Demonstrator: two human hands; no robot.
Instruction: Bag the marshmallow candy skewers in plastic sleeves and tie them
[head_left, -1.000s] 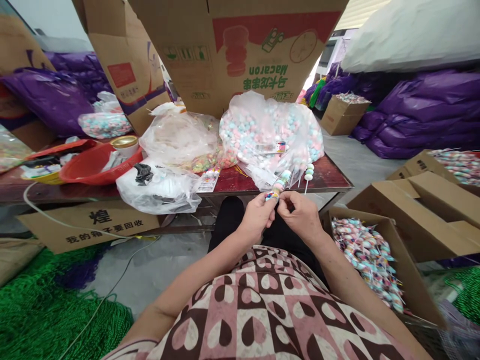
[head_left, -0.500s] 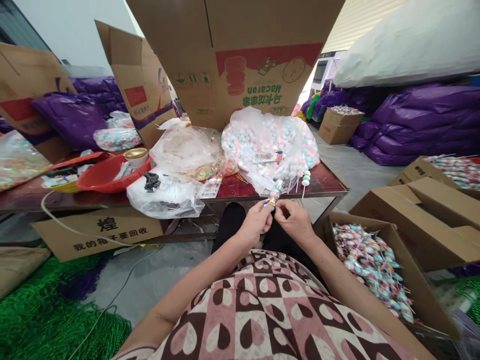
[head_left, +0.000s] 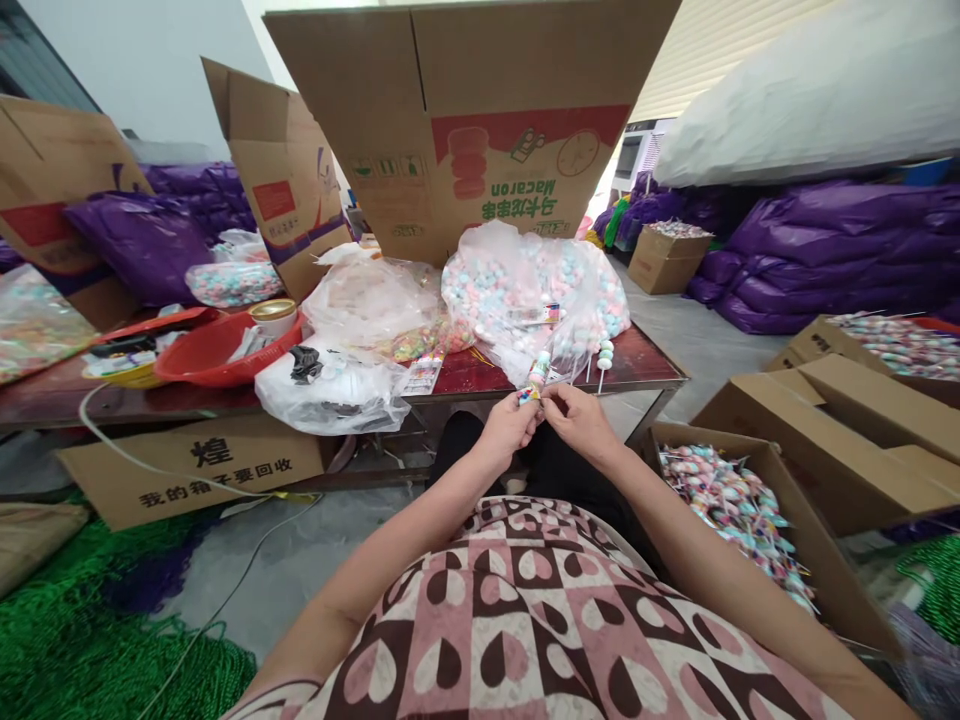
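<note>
My left hand [head_left: 511, 425] is closed round the lower end of a candy skewer [head_left: 538, 372] in a clear, colour-printed wrapper, its pastel pieces pointing up toward the table. Thumb and fingers of my right hand [head_left: 579, 418] are pinched together against the skewer's lower end; whatever thin thing lies between them is too small to make out. Just beyond both hands, a large clear bag of pink, white and blue candy balls [head_left: 517, 285] rests on the dark red table [head_left: 645, 362]. At the table's front edge, right of that bag, an unwrapped candy skewer [head_left: 604, 356] stands out.
A cardboard box [head_left: 832, 570] of wrapped skewers is at my right, beside an open carton [head_left: 847, 420]. On the table's left are a red basin [head_left: 199, 350] and a white plastic bag [head_left: 337, 400]. A tall Macaron carton [head_left: 405, 120] rises behind.
The view has shifted slightly. My hands have come a little closer together, and my right fingertips now meet the left hand at the skewer's lower end.
</note>
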